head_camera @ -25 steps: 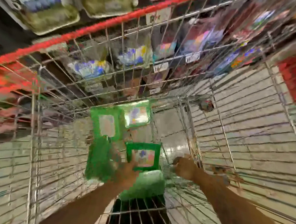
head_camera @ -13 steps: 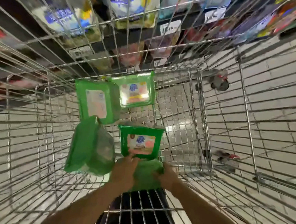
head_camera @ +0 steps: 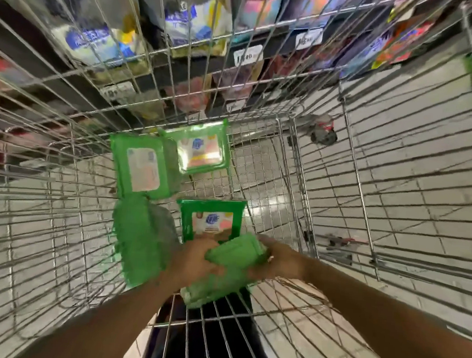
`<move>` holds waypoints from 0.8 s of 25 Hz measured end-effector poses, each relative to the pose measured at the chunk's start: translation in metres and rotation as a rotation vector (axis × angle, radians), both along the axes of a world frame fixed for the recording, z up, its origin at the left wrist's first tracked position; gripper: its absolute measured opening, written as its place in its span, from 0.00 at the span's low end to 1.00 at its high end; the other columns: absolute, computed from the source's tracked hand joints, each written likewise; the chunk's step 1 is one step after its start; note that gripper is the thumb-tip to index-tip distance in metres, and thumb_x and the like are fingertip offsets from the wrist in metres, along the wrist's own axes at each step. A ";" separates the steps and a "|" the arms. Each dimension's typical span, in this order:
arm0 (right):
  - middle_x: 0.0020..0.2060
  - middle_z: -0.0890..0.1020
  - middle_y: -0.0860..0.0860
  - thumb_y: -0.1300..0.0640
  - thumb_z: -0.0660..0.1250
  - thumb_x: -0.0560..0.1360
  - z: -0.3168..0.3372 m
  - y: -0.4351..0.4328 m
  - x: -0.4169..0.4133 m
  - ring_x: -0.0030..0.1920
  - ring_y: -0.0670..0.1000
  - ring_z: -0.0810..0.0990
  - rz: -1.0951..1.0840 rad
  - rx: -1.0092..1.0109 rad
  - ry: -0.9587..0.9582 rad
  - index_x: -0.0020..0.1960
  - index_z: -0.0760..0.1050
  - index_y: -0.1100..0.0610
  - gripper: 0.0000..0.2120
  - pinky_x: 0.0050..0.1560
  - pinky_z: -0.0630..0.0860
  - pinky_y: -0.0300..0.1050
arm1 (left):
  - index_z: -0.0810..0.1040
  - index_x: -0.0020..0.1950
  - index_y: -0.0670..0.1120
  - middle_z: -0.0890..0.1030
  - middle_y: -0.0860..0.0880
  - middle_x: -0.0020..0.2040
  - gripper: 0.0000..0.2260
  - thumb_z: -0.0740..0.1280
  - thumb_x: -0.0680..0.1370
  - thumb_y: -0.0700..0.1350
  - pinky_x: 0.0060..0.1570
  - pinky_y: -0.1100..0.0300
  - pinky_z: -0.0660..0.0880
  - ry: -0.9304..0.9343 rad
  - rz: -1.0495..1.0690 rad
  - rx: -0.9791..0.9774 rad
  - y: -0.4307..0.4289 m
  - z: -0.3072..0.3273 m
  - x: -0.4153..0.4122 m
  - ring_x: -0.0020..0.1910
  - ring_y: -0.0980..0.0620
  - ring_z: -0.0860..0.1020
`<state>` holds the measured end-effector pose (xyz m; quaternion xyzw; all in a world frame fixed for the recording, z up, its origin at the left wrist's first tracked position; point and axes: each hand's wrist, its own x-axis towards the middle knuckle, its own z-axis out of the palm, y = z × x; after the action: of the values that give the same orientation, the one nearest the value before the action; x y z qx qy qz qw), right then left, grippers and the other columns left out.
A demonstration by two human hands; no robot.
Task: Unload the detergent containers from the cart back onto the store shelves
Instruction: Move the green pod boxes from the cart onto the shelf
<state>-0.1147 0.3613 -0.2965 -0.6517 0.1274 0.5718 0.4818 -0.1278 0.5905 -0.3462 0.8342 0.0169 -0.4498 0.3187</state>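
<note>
Pack (head_camera: 234, 258) gripped: left hand (head_camera: 195, 261), right hand (head_camera: 278, 262).

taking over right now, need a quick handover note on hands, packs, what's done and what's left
Left hand and right hand both grip one green detergent pack at the near end of the cart.
Four more lie inside: side-lying pack, back-label pack, far pack, middle pack.
Done: grasp made.
Left: carry the held one to the shelves, then the other four.
</note>
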 end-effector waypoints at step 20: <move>0.52 0.85 0.56 0.36 0.75 0.61 0.052 -0.012 0.063 0.52 0.58 0.84 -0.581 0.118 -0.163 0.58 0.77 0.54 0.32 0.52 0.81 0.52 | 0.61 0.74 0.55 0.82 0.50 0.58 0.50 0.81 0.56 0.57 0.44 0.47 0.81 0.249 1.058 -0.850 -0.010 0.112 0.056 0.51 0.48 0.82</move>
<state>-0.0519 0.3498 -0.2444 -0.6024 0.2359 0.3625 0.6709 -0.0722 0.5803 -0.2340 0.4583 0.2804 -0.2939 0.7906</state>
